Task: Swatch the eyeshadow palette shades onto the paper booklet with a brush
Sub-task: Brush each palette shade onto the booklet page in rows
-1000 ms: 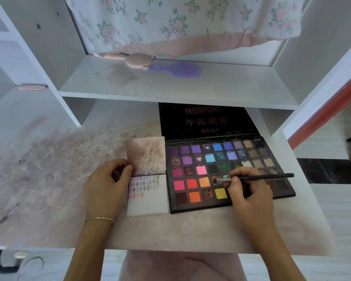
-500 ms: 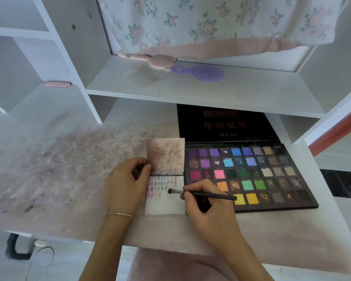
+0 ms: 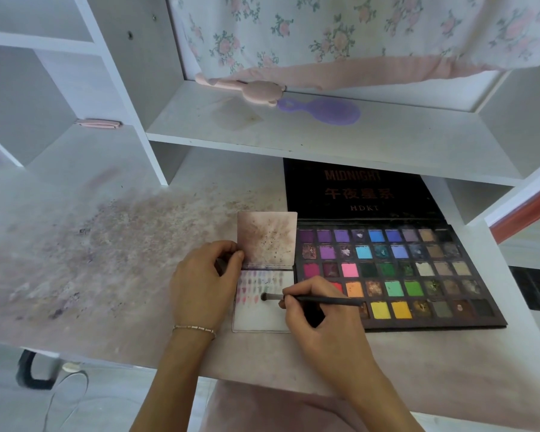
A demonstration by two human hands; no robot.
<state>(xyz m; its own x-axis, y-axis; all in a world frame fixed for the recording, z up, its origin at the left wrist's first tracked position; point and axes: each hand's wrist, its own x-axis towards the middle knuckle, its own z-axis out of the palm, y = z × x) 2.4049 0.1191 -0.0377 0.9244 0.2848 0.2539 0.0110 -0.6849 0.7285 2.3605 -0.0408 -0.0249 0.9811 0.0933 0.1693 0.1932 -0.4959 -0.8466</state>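
Note:
A small paper booklet (image 3: 261, 316) lies open on the desk, its stained upper leaf standing up and rows of small colour swatches on the lower page. My left hand (image 3: 203, 283) pinches the booklet's left edge at the fold. My right hand (image 3: 321, 322) grips a thin black brush (image 3: 321, 300), whose tip rests on the lower page beside a green swatch. Directly right of the booklet, a large open eyeshadow palette (image 3: 396, 269) shows rows of several bright and dark pans. Its black lid lies flat behind it.
The desk top (image 3: 106, 244) is smeared with powder stains to the left. A white shelf (image 3: 325, 141) overhangs the palette lid and carries a purple hairbrush (image 3: 325, 111) and a pink hairbrush (image 3: 259, 92). Floral cloth hangs above. A shelf upright (image 3: 131, 98) stands at the left.
My right hand carried the brush from the palette's pans leftward onto the booklet's lower page. The tip has since moved further left along the swatch row. My left hand stayed on the booklet.

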